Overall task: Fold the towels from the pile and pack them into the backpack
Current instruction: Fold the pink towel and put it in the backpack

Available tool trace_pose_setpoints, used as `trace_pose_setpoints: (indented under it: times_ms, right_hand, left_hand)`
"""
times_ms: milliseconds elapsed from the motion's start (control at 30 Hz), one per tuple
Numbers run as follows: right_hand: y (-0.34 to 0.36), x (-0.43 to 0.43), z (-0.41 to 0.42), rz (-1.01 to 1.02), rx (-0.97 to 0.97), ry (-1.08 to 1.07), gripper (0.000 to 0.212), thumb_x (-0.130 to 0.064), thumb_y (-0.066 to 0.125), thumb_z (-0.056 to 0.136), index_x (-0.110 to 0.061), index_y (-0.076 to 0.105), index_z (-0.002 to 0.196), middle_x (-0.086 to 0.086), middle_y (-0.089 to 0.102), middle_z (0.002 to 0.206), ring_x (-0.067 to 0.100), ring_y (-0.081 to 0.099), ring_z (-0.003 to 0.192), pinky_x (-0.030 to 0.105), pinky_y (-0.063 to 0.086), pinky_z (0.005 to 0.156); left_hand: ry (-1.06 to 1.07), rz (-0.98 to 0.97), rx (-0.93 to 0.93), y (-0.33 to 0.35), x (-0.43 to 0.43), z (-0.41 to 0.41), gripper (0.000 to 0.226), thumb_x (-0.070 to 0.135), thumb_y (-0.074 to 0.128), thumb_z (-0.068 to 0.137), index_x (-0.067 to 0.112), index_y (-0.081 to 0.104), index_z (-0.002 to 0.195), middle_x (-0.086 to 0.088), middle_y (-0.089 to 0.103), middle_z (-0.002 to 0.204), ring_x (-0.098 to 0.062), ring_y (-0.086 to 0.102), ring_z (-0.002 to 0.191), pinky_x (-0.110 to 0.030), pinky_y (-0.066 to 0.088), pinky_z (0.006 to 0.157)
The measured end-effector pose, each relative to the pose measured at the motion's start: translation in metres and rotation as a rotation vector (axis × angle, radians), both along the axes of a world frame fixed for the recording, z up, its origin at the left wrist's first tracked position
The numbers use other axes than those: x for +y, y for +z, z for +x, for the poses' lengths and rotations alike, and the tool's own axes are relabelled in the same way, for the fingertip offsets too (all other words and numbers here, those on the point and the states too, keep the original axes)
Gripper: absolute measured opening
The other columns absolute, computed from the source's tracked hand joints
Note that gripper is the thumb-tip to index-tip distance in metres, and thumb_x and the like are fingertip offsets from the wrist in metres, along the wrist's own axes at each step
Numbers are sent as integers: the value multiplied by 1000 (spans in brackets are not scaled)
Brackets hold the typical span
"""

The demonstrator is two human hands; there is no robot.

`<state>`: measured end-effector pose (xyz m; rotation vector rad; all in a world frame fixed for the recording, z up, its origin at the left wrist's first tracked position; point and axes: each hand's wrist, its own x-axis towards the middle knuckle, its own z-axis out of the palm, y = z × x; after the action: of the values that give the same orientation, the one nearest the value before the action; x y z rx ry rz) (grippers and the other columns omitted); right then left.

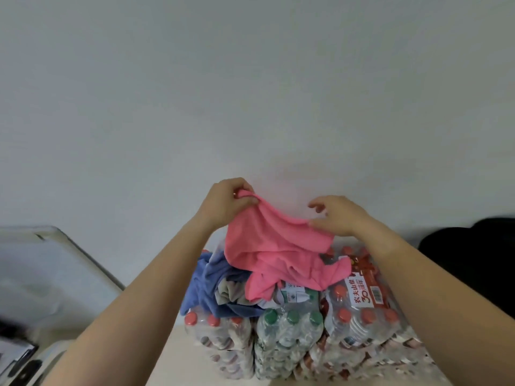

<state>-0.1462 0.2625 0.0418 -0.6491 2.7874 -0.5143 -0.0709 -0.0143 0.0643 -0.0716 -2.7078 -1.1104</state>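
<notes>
Pink towel [274, 246] is up off the pile [223, 285] on the water bottle packs [289, 330]. My left hand [227, 201] pinches one corner, right hand [338, 215] grips the top edge loosely. Looks like spreading; next I need the other corner.

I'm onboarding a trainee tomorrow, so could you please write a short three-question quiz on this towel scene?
1. True or false: both hands grip the pink towel.
2. What lies beside it on the pile? A) blue towel B) green towel C) backpack
3. What does the pile rest on?

Key:
1. True: left hand pinches a corner, right hand pinches the top edge.
2. A, the blue towel.
3. Shrink-wrapped bottle packs.
</notes>
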Motion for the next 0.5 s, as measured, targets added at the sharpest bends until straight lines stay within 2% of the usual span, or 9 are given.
trace_pose_setpoints:
  times_ms: [33,100,133,200,333,433,500]
  right_hand:
    - [-2,-9,8,-117,-26,37,50,-36,72,84,-25,60,131,-6,62,124,13,59,103,29,48,90]
    - [-5,-29,22,-349,-65,77,46,-39,71,86,-27,62,128,-11,63,120,5,59,98,18,47,80]
    - [-5,-36,28,-436,-75,74,38,-41,69,87,-27,65,123,-13,66,114,3,61,96,15,47,78]
    - [-7,-45,34,-540,-72,47,22,-42,66,89,-27,72,105,-14,71,97,-1,64,89,18,49,78]
    - [-14,-46,35,-599,-122,35,25,-51,70,84,-26,72,86,-10,72,81,4,66,78,21,54,71]
    - [-23,-46,28,-556,-97,80,12,-35,69,90,-24,71,86,-9,71,80,6,65,76,23,52,72]
    - [-26,-39,20,-548,-72,81,9,-26,65,93,-21,71,87,-9,71,81,3,63,75,20,50,71]
  left_hand:
    - [-27,-5,-8,-4,11,-3,9,24,78,77,26,69,80,16,65,74,2,55,67,-15,40,63]
    - [-51,3,-34,-15,29,-8,12,24,79,74,26,69,78,15,66,73,2,56,66,-16,41,63]
    - [-51,25,-47,-20,37,-9,12,24,80,72,26,68,77,14,66,71,2,56,64,-17,42,62]
    - [-36,66,-60,-30,46,-8,13,24,78,71,25,66,76,12,64,67,-1,55,60,-21,43,58]
    - [-16,49,-70,-46,54,-8,13,22,71,71,24,59,74,8,60,62,-7,49,55,-30,44,57]
    - [-3,58,-72,-55,61,-8,22,28,75,72,25,55,79,8,58,63,-7,46,55,-28,41,55]
    - [17,70,-98,-62,61,-8,29,36,80,71,28,57,86,8,63,69,-8,53,59,-24,43,57]
